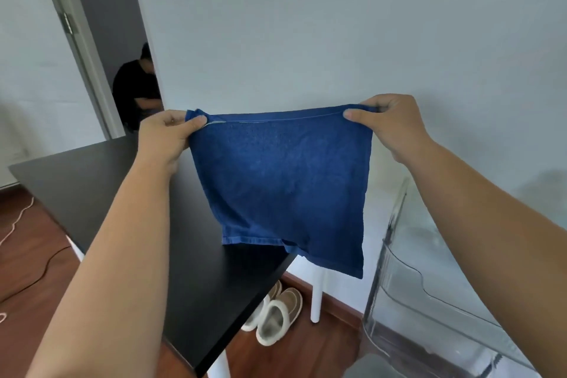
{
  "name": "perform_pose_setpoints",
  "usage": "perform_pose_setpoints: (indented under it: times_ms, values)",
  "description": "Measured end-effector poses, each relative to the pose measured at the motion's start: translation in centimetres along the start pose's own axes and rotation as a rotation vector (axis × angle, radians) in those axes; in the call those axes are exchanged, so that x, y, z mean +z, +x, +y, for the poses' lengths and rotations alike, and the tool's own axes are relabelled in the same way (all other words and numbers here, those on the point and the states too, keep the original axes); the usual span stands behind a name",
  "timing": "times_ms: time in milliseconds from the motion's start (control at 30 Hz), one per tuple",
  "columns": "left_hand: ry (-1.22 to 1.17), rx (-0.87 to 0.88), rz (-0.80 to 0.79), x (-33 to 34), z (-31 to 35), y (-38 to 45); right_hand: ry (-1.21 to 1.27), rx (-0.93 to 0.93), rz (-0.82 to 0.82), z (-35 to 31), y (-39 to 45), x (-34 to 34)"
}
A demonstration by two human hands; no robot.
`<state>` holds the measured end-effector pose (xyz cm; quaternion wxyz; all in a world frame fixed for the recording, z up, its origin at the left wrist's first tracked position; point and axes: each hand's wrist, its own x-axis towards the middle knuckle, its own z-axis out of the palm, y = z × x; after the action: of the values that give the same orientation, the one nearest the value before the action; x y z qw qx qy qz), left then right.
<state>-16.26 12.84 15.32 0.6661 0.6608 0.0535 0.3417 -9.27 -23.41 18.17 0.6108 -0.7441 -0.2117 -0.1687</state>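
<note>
Blue towel [282, 181] held doubled above desk [101, 181], top corners pinched by left hand [167, 138] and right hand [391, 123]; judged soft, light, limp; best gripped at hemmed corners.

Single view, worn on head, wide-angle; faced forward and slightly down at pale painted wall [337, 24]; dark blue terry cloth [276, 178] caught close at centre; black rectangular tabletop [76, 193] framed lower left, transparent plastic object [429, 285] lower right

Left grip [165, 136], right grip [392, 123]: tight pinches
</note>
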Motion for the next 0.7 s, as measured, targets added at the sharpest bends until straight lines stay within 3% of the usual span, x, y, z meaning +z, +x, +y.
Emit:
perform_pose_setpoints:
  times_ms: [167,300,433,700]
  values:
    - [-0.15,-0.225,0.112,0.1,-2.8,2.7,-0.006,0.152,-0.026,1.5,3.8,5.1]
    - [0.017,-0.213,0.22,-0.3,-3.5,5.1,0.05,0.152,-0.045,2.2,6.1,7.9]
    - [0.066,-0.262,0.202,-0.3,-3.1,7.4,0.057,0.128,-0.063,2.0,8.7,9.3]
    - [0.035,-0.01,0.147,-3.0,-0.4,6.6,0.197,0.088,-0.102,3.6,8.6,9.2]
